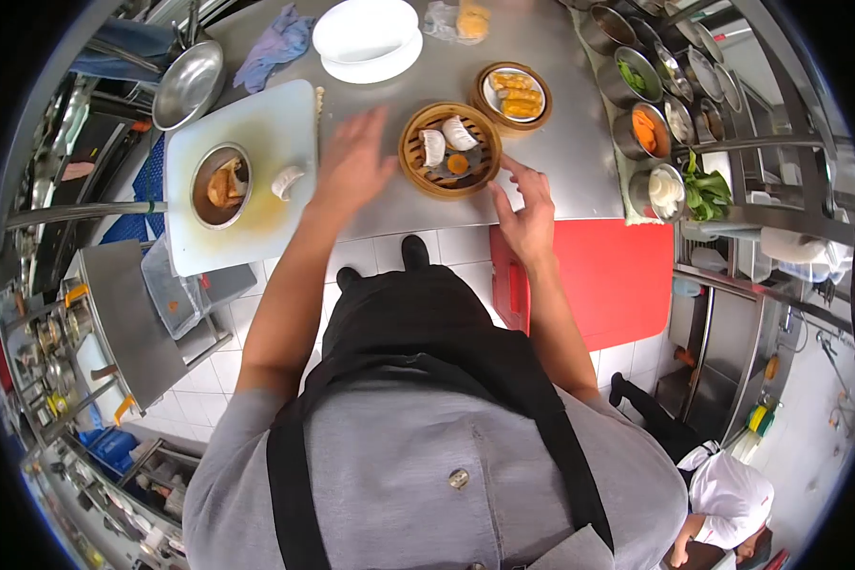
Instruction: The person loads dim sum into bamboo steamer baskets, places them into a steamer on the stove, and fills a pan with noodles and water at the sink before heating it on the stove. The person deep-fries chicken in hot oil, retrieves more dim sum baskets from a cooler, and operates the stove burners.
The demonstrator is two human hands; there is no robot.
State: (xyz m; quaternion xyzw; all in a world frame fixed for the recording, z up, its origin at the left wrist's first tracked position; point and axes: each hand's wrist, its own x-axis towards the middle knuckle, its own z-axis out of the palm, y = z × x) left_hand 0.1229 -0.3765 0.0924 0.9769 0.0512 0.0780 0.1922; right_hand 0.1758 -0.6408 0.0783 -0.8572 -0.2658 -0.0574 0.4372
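A round bamboo steamer (449, 190) holds two white dumplings (459, 133) and a small orange disc (458, 163). My right hand (530, 204) is at its right edge, thumb and fingers apart, with nothing held. Left of the steamer my left hand (353, 163) is spread and slightly blurred, holding nothing that I can see. One more dumpling (287, 182) lies on the white cutting board (185, 249), right of a metal bowl (241, 211) with brown food. Behind the steamer, a second bamboo steamer (543, 116) holds a plate of yellow rolls (518, 95).
White bowls (366, 43) stand at the back beside a blue cloth (275, 47). Metal containers (636, 76) with vegetables line the right side. A red board (613, 285) lies below the table's front edge. Another person (729, 494) is at the lower right.
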